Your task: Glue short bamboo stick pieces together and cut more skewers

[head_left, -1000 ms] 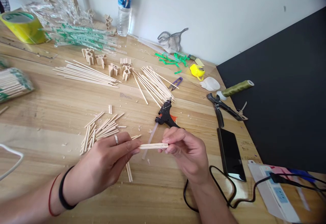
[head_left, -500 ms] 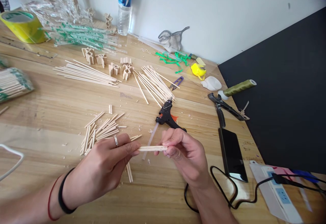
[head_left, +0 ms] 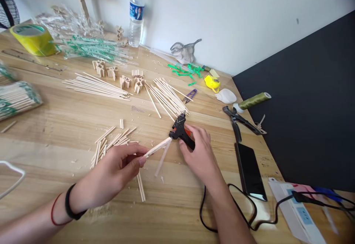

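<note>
My left hand (head_left: 122, 170) pinches the near end of a short wooden stick piece (head_left: 158, 147), which looks like sticks joined side by side and slants up to the right. Its far end appears beside the back of a black hot glue gun (head_left: 179, 127); whether they touch I cannot tell. My right hand (head_left: 198, 148) is closed round the glue gun's handle, thumb on the near side and fingers over the far side. A clear glue stick (head_left: 162, 159) juts from the gun's back. Cut short sticks (head_left: 118, 138) lie in a pile beyond my left hand.
Long sticks (head_left: 166, 98), small stick bundles (head_left: 125, 82) and purple snips (head_left: 190, 95) lie farther back. A water bottle (head_left: 136, 14) stands by the wall. At right are pliers (head_left: 241, 120), a phone (head_left: 251, 170), a black cable (head_left: 203, 218) and a power strip (head_left: 303, 214).
My right hand has let go of the stick piece and moved to the glue gun's handle. My left hand keeps the piece, now tilted up to the right. The view has shifted slightly.
</note>
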